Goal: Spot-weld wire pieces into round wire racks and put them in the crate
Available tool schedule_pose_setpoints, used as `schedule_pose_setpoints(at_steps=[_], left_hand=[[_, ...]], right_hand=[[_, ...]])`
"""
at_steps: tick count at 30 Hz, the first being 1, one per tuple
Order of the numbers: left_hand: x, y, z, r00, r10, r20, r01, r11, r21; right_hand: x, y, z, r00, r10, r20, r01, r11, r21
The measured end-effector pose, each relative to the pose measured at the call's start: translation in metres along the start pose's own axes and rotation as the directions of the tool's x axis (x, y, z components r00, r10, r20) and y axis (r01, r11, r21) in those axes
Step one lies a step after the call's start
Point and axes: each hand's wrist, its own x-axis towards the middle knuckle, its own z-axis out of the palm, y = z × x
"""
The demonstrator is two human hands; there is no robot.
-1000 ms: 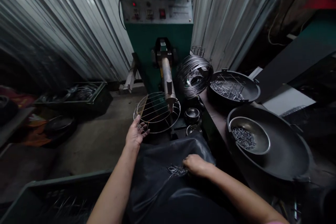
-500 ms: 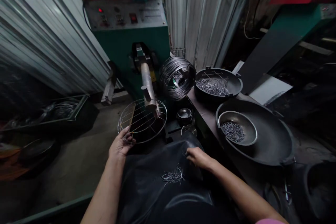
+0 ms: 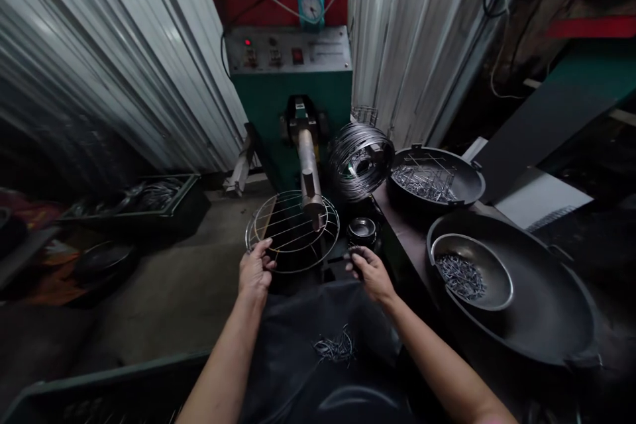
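My left hand (image 3: 257, 269) is closed on the near left edge of a round wire rack (image 3: 285, 252), thumb on top. The rack lies level beneath the metal arm (image 3: 309, 179) of a green machine (image 3: 293, 99); its right part passes around the arm's tip. My right hand (image 3: 370, 273) hovers to the right of the rack, fingers pinched together; what they hold, if anything, is too small to make out. On the dark sheet (image 3: 298, 324) over my lap lies a small heap of short bent wire pieces (image 3: 335, 346).
A wire coil (image 3: 360, 162) stands right of the machine arm, with small metal bowls (image 3: 362, 228) below it. Farther right, a pan (image 3: 474, 182) holds wire parts, and a big pan (image 3: 546, 298) holds a bowl (image 3: 504, 271) of short wires. A crate (image 3: 196, 202) sits left.
My right hand has let go of the dark sheet and moved forward, up beside the rack, fingers pinched. My left hand keeps its hold on the rack. The camera view has shifted left.
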Motion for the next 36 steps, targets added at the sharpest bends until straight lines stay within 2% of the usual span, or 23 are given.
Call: schedule_pose_setpoints(at_steps=[3, 6, 9, 12, 18, 23, 30, 36], left_hand=[[0.0, -0.001, 0.002, 0.999, -0.028, 0.018, 0.029, 0.998, -0.055], [0.002, -0.001, 0.002, 1.0, -0.028, -0.001, 0.028, 0.996, -0.09], [0.006, -0.002, 0.001, 1.0, 0.004, -0.004, -0.005, 0.995, -0.099], [0.009, -0.003, 0.0, 1.0, 0.021, 0.004, -0.021, 0.993, -0.115], [0.012, -0.005, -0.001, 1.0, -0.005, 0.012, 0.007, 0.99, -0.143], [0.012, -0.004, 0.001, 1.0, 0.017, 0.014, -0.016, 0.992, -0.125], [0.008, -0.001, 0.003, 0.999, 0.033, 0.024, -0.03, 0.991, -0.131], [0.005, 0.002, 0.004, 0.997, 0.058, 0.056, -0.049, 0.989, -0.14]], right_hand=[[0.02, -0.002, 0.034, 0.998, -0.05, 0.048, 0.049, 0.999, 0.016], [0.031, 0.003, 0.047, 0.992, -0.074, 0.104, 0.09, 0.985, -0.15], [0.035, 0.007, 0.046, 0.986, -0.075, 0.148, 0.124, 0.925, -0.359], [0.035, 0.005, 0.045, 0.987, -0.073, 0.143, 0.13, 0.888, -0.441], [0.036, 0.0, 0.045, 0.977, -0.097, 0.191, 0.18, 0.857, -0.483], [0.037, -0.001, 0.043, 0.976, -0.097, 0.196, 0.192, 0.809, -0.556], [0.036, -0.003, 0.042, 0.98, -0.114, 0.161, 0.187, 0.803, -0.566], [0.038, 0.001, 0.039, 0.971, -0.131, 0.201, 0.222, 0.811, -0.541]])
